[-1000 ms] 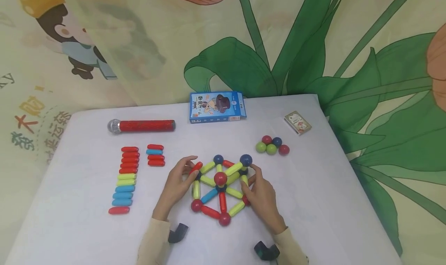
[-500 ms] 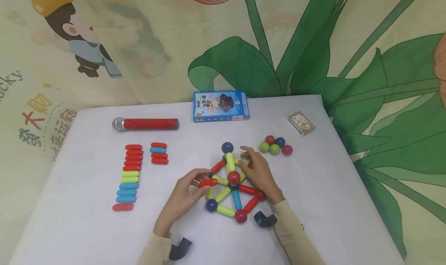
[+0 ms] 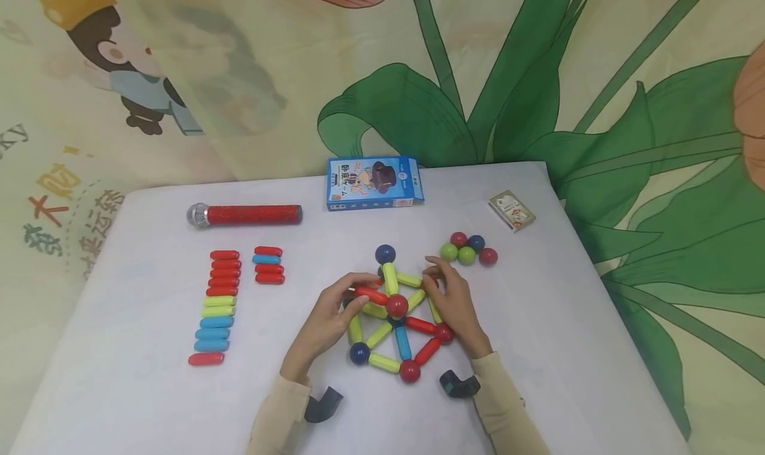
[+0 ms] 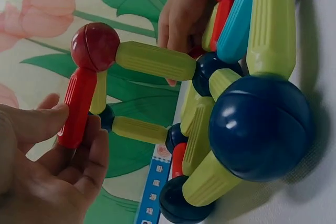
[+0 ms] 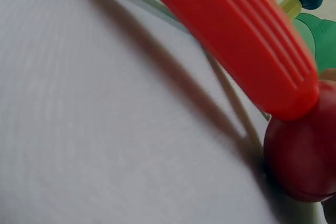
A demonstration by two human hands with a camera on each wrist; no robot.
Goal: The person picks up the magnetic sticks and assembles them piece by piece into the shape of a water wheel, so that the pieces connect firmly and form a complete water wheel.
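My left hand (image 3: 323,319) pinches a red magnetic rod (image 3: 370,295) between thumb and fingers. In the left wrist view that rod (image 4: 79,108) meets a raised red ball (image 4: 95,46) at its upper end. The ball tops a yellow-green rod in a wheel-shaped rod-and-ball structure (image 3: 379,336). A second raised ball, dark blue (image 3: 385,254), stands at the structure's far side. My right hand (image 3: 457,302) grips the structure's far right edge around a red ball, which its fingers partly cover. The right wrist view mostly shows a red rod (image 5: 236,40) joined to a red ball (image 5: 304,150).
Two columns of loose rods (image 3: 218,322) (image 3: 269,269) lie to the left. Behind them is a red microphone-like tube (image 3: 254,214). A blue box (image 3: 373,184) lies at the back, a small card box (image 3: 512,210) at back right. Several loose balls (image 3: 466,256) cluster near the right hand.
The structure has turned between the hands since a second ago. My left hand has brought the red rod rightward to the raised red ball. My right hand has shifted along the structure's edge.
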